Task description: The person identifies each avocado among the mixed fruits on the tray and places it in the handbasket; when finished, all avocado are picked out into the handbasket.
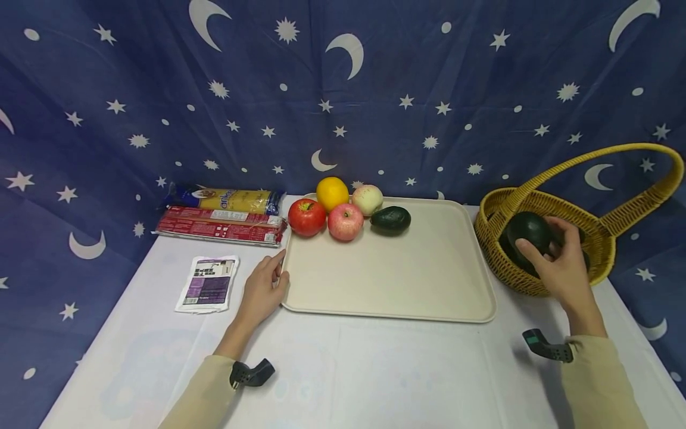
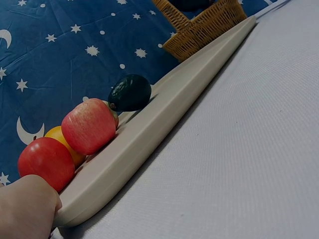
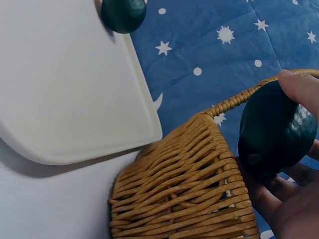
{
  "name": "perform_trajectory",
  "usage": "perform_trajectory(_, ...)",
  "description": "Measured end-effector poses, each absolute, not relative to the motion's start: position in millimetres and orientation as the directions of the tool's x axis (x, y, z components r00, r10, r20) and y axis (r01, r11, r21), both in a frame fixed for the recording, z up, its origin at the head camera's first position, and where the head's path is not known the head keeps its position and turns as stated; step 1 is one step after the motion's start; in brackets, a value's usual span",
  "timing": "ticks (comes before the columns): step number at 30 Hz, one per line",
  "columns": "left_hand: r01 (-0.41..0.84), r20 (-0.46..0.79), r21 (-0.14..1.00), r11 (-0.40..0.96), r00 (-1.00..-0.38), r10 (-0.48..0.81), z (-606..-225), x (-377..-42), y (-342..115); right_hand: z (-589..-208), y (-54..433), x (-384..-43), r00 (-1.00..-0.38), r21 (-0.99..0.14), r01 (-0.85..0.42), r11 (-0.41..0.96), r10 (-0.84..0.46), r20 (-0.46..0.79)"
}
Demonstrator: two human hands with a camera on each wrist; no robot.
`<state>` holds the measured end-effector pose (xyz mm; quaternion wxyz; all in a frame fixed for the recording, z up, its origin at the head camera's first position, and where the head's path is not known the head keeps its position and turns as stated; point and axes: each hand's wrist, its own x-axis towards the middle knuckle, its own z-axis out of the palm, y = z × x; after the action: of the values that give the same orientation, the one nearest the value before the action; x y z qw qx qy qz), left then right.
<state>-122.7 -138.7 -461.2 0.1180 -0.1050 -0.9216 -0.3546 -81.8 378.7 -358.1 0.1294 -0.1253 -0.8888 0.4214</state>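
My right hand (image 1: 563,262) grips a dark green avocado (image 1: 527,231) over the yellow wicker basket (image 1: 495,271), thumb on one side and fingers on the other. In the right wrist view this avocado (image 3: 271,132) shows beside the basket's rim, below the handle. More dark green produce lies in the basket, partly hidden by the hand. My left hand (image 1: 264,289) holds the left edge of the beige tray (image 1: 388,277), thumb at the rim. On the tray's back left lie a tomato (image 1: 307,218), a pink apple (image 1: 345,222), an orange (image 1: 332,195), a pale peach (image 1: 367,199) and another avocado (image 1: 390,220).
Left of the tray lie a yellow pasta bag (image 1: 236,201), a long red packet (image 1: 222,225) and a small white-and-purple pouch (image 1: 208,285). The basket's tall handle (image 1: 595,154) arches to the right. A blue star-patterned cloth (image 1: 375,89) hangs behind the white table.
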Motion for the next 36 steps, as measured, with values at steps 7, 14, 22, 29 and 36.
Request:
perform_trajectory(7, 0.261, 0.272, 0.633, 0.729, -0.956, 0.107, -462.3, -123.5, -139.5, -354.3, 385.8, -91.6, -0.936, -0.764, 0.153, 0.627, 0.34, 0.091)
perform_trajectory(14, 0.269, 0.284, 0.634, 0.725, -0.953, 0.104, -461.6, -122.5, -139.0, -354.5, 396.1, -103.5, -0.942, -0.72, 0.114, 0.685, 0.305, 0.141)
perform_trajectory(22, 0.262, 0.274, 0.632, 0.729, -0.956, 0.106, -462.5, -123.4, -139.8, -348.9, 410.2, -121.2, -0.963, -0.692, 0.136, 0.709, 0.259, 0.076)
perform_trajectory(29, 0.249, 0.26, 0.636, 0.73, -0.96, 0.101, -462.6, -123.7, -139.9, -344.8, 420.0, -134.5, -0.975, -0.665, 0.102, 0.74, 0.206, 0.081)
perform_trajectory(36, 0.253, 0.268, 0.635, 0.73, -0.958, 0.099, -464.0, -124.5, -139.3, -344.8, 426.7, -145.8, -0.98, -0.624, 0.123, 0.772, 0.193, 0.046)
